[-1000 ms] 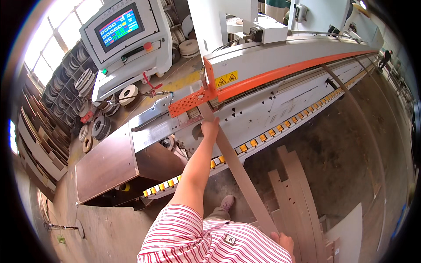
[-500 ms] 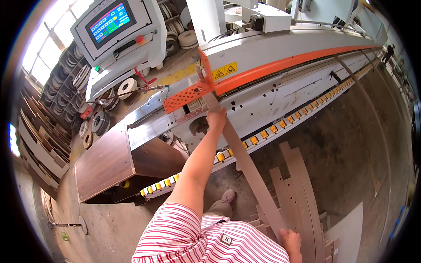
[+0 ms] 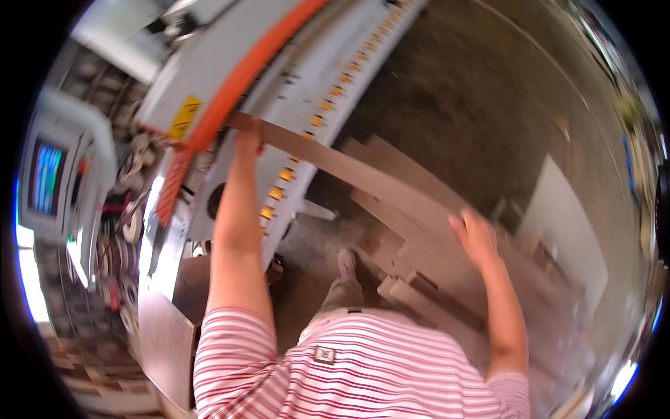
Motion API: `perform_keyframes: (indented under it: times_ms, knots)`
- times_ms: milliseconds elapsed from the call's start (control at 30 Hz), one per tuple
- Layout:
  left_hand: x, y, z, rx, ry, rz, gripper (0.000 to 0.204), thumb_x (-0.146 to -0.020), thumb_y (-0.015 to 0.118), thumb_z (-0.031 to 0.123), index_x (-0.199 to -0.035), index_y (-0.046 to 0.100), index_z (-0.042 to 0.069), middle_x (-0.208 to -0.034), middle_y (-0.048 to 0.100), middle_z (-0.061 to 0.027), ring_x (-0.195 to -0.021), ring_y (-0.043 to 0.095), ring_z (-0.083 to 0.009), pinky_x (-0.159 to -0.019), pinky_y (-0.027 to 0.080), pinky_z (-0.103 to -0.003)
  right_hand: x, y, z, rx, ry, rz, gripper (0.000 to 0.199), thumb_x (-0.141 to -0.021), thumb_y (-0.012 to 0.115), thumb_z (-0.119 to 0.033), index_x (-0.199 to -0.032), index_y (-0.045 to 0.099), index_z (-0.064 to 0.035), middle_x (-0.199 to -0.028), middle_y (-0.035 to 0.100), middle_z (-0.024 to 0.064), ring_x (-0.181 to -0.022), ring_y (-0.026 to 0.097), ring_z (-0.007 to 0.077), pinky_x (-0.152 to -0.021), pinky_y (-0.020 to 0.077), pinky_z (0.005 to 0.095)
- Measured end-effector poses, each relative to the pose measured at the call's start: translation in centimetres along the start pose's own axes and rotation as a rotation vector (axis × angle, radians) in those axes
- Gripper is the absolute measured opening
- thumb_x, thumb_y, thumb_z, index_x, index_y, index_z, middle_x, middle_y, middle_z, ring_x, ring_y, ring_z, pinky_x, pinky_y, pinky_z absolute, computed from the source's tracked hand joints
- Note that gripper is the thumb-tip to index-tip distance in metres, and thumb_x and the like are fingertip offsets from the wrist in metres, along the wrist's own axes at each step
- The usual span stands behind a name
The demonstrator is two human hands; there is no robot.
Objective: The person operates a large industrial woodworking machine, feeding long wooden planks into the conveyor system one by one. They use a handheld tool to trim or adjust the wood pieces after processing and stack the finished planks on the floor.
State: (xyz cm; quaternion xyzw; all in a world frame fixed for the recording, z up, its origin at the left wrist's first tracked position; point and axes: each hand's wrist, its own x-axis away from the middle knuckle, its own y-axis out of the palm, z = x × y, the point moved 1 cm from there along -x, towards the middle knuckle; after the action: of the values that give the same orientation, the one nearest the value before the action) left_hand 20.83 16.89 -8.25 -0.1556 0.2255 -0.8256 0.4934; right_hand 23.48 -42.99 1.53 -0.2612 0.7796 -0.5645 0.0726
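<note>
Floor (image 3: 447, 84), dark grey-brown: one pale shoe (image 3: 347, 264); stack of brown boards (image 3: 440, 255), underside hidden; white panel (image 3: 560, 220) just beside.

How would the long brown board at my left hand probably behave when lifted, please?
The long brown board looks fairly stiff: it extends from the left hand without obvious sag. Being long and narrow, it may swing or tip if lifted at one end. Its flat shape suggests sliding rather than rolling.

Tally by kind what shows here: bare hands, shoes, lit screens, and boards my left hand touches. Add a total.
Bare hands: 2 (left hand, right hand)
Shoes: 1 (shoe)
Lit screens: 1 (control screen)
Boards at the left hand: 1 (long board)
Total: 5
</note>
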Motion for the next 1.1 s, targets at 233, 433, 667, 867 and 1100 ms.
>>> perform_keyframes:
  times_ms: [233, 433, 667, 867, 1100]
  knots:
    - [29.4, 2.3, 1.2, 0.134, 0.271, -0.678, 0.013, -0.095, 0.058, 0.014, -0.103, 0.058, 0.004, -0.091, 0.058, -0.0054, -0.082, 0.055, -0.0136, -0.072, 0.046, -0.032, 7.0, -1.3, 1.3, -0.190, -0.103, 0.451, 0.024, -0.088, 0.063, -0.017, -0.106, 0.055, -0.0026, -0.106, 0.059, 0.0162, -0.101, 0.056, 0.0348, -0.086, 0.0459, 0.0432]
    - [45.0, 7.1, -8.1, -0.095, -0.176, -1.328, 0.051, -0.088, 0.066, 0.038, -0.123, 0.059, 0.002, -0.104, 0.062, -0.0102, -0.096, 0.059, -0.0227, -0.091, 0.046, -0.035, 15.8, 6.9, 2.8, -0.388, 0.082, 0.018, 0.026, -0.084, 0.065, -0.017, -0.104, 0.055, -0.0037, -0.107, 0.058, 0.0153, -0.104, 0.055, 0.0344, -0.091, 0.0446, 0.0431]
    - [46.6, 7.6, -6.3, -0.461, 0.189, -1.308, 0.048, -0.080, 0.072, 0.044, -0.115, 0.064, 0.012, -0.125, 0.054, -0.0233, -0.128, 0.038, -0.0374, -0.107, 0.032, -0.046, 20.2, 9.8, 4.8, -0.322, 0.085, -0.116, 0.037, -0.083, 0.068, -0.025, -0.110, 0.054, -0.0033, -0.114, 0.055, 0.0144, -0.111, 0.051, 0.0337, -0.098, 0.0420, 0.0433]
    - [47.0, 6.6, -1.4, -0.053, -0.067, -1.283, 0.036, -0.091, 0.065, 0.032, -0.113, 0.058, 0.004, -0.110, 0.056, -0.0105, -0.103, 0.053, -0.0219, -0.090, 0.045, -0.037, 22.3, 9.0, 5.5, -0.216, 0.134, -0.191, 0.057, -0.083, 0.069, -0.038, -0.125, 0.053, -0.0031, -0.126, 0.054, 0.0158, -0.121, 0.049, 0.0336, -0.103, 0.0390, 0.0418]
    - [38.0, 1.8, 2.2, 0.443, -0.303, -0.856, 0.028, -0.097, 0.059, 0.021, -0.119, 0.054, 0.005, -0.104, 0.059, -0.0026, -0.093, 0.056, -0.0115, -0.076, 0.048, -0.028, 22.8, 3.7, 7.1, -0.302, 0.184, -0.262, 0.068, -0.081, 0.069, -0.051, -0.123, 0.054, 0.0008, -0.120, 0.060, 0.0219, -0.115, 0.056, 0.0380, -0.098, 0.0443, 0.0421]
